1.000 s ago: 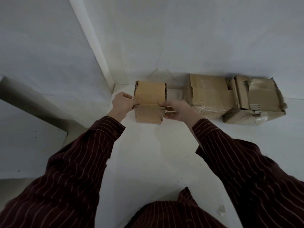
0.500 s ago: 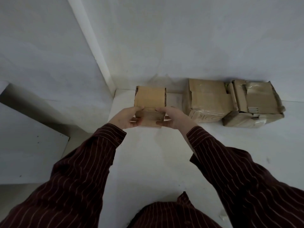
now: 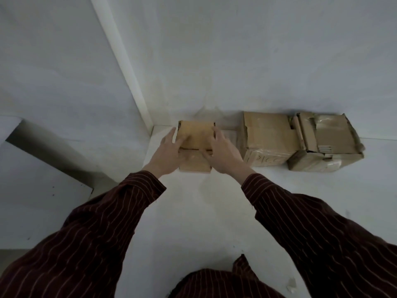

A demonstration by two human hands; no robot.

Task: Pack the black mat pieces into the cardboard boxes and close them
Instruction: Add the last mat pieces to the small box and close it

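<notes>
Head camera view, looking down at a white floor (image 3: 193, 222) and a white wall (image 3: 236, 61). Two big brown boxes (image 3: 266, 140) side by side against the wall on the right, flaps folded over, the far right one (image 3: 326, 143) dented and torn. Dark red striped sleeves (image 3: 111, 222) reaching forward from the bottom. Small brown box (image 3: 196, 134) on the floor near the corner, left of the big ones and a little apart. Left hand (image 3: 166, 154) flat on its left side, fingers straight and spread. Right hand (image 3: 224, 154) flat on its right side, fingers stretched out, pressing the top flaps down. Black mat pieces hidden; cannot tell where.
</notes>
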